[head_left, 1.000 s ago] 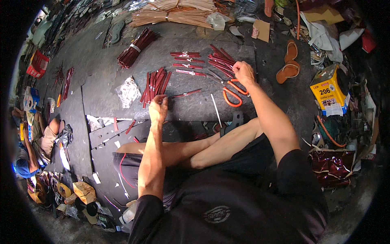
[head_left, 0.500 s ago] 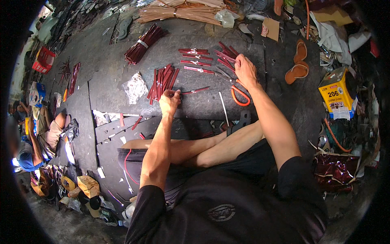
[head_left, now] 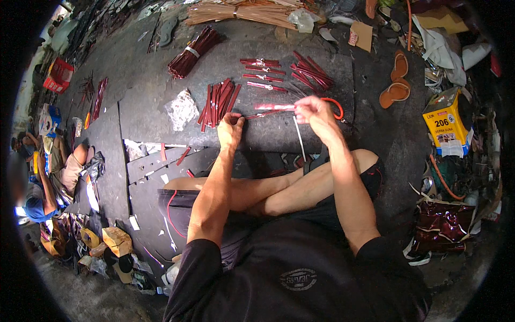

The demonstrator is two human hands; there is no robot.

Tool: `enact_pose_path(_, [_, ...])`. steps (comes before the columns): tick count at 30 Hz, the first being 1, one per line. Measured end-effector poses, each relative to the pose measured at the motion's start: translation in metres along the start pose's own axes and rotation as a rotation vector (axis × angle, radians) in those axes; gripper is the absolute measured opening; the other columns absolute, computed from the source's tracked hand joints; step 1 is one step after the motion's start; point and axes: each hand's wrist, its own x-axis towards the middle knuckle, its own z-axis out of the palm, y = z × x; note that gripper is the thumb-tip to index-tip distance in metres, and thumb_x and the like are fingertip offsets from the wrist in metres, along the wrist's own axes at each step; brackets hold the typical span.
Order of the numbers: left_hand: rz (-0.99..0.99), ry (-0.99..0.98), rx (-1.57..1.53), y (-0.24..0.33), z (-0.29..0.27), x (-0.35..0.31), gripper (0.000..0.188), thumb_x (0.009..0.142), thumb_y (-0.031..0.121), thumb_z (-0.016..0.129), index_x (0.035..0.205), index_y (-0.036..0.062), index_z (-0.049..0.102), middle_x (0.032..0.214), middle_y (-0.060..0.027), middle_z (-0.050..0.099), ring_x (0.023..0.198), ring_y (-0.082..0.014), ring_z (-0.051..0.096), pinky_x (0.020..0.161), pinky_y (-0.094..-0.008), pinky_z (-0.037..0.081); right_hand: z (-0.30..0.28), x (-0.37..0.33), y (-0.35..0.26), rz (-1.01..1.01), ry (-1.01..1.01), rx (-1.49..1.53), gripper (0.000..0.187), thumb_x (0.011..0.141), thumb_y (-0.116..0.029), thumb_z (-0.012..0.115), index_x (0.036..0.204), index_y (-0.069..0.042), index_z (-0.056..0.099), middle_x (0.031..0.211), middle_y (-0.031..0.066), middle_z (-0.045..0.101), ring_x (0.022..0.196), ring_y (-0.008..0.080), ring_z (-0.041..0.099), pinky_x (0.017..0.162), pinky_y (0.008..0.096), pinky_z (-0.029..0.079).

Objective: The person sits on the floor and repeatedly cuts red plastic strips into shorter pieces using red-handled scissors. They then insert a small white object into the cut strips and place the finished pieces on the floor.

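Note:
My left hand [head_left: 230, 130] is closed, its fingertips pinching the near end of a thin dark red strip [head_left: 260, 114]. My right hand [head_left: 317, 117] grips a wider, shiny dark red strip [head_left: 271, 106], which points left just above the thin one. Beyond my left hand lies a loose pile of dark red strips [head_left: 219, 102]. Several short strips with small metal buckles [head_left: 263, 70] are set out in a row farther off. A second strip pile [head_left: 312, 72] lies past my right hand. Orange-handled scissors [head_left: 338, 107] are partly covered by that hand.
A tied bundle of dark red strips [head_left: 194, 52] and a clear plastic bag [head_left: 181, 110] lie on the dark board. Sandals [head_left: 396, 80] and a yellow can [head_left: 445, 121] stand to the right. At the far left sits another person [head_left: 40, 201].
My right hand has come back from the far right pile toward me, bringing a strip. The left hand has barely moved, and the thin strip is now raised toward the right hand.

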Motion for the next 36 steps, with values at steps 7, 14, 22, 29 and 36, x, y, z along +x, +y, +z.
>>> enact_pose_path(7, [-0.046, -0.028, -0.068, 0.005, -0.002, -0.004, 0.016, 0.082, 0.017, 0.071, 0.094, 0.0068, 0.067, 0.083, -0.0087, 0.070, 0.081, -0.0193, 0.066, 0.076, -0.0324, 0.049, 0.021, 0.024, 0.087, 0.137, 0.030, 0.032, 0.010, 0.091, -0.005, 0.063, 0.099, 0.000, 0.063, 0.083, 0.0097, 0.065, 0.070, 0.0162, 0.065, 0.064, 0.0307, 0.060])
enact_pose_path(14, [0.003, -0.011, -0.048, 0.010, -0.003, -0.009, 0.016, 0.083, 0.018, 0.070, 0.093, 0.0067, 0.068, 0.086, -0.0085, 0.070, 0.084, -0.0185, 0.066, 0.079, -0.0321, 0.049, 0.032, 0.041, 0.096, -0.016, 0.127, -0.340, 0.009, 0.088, -0.004, 0.065, 0.097, 0.000, 0.064, 0.080, 0.0074, 0.065, 0.071, 0.0116, 0.062, 0.061, 0.0265, 0.053])
enact_pose_path(22, [0.136, 0.058, 0.038, 0.005, -0.003, -0.009, 0.016, 0.081, 0.018, 0.071, 0.091, 0.0060, 0.067, 0.086, -0.0112, 0.068, 0.082, -0.0199, 0.065, 0.080, -0.0336, 0.048, 0.034, 0.044, 0.104, -0.175, 0.309, -0.590, 0.013, 0.088, -0.009, 0.064, 0.100, -0.004, 0.068, 0.082, 0.0109, 0.070, 0.073, 0.0198, 0.067, 0.069, 0.0346, 0.052])
enact_pose_path(29, [0.063, 0.040, -0.194, -0.011, 0.001, -0.005, 0.013, 0.083, 0.005, 0.065, 0.096, 0.0056, 0.065, 0.084, -0.0031, 0.066, 0.077, -0.0120, 0.060, 0.072, -0.0280, 0.048, 0.021, 0.045, 0.117, 0.088, 0.360, -0.365, 0.011, 0.085, -0.011, 0.065, 0.092, -0.005, 0.072, 0.088, 0.0143, 0.071, 0.082, 0.0248, 0.069, 0.077, 0.0359, 0.052])
enact_pose_path(36, [-0.017, -0.006, -0.366, -0.021, 0.001, -0.005, 0.021, 0.083, -0.006, 0.052, 0.099, 0.0028, 0.063, 0.086, -0.0044, 0.067, 0.075, -0.0113, 0.060, 0.073, -0.0256, 0.050, 0.028, 0.042, 0.139, 0.073, 0.279, -0.289, 0.014, 0.085, -0.016, 0.067, 0.092, -0.006, 0.074, 0.086, 0.0123, 0.072, 0.081, 0.0210, 0.069, 0.073, 0.0330, 0.053])
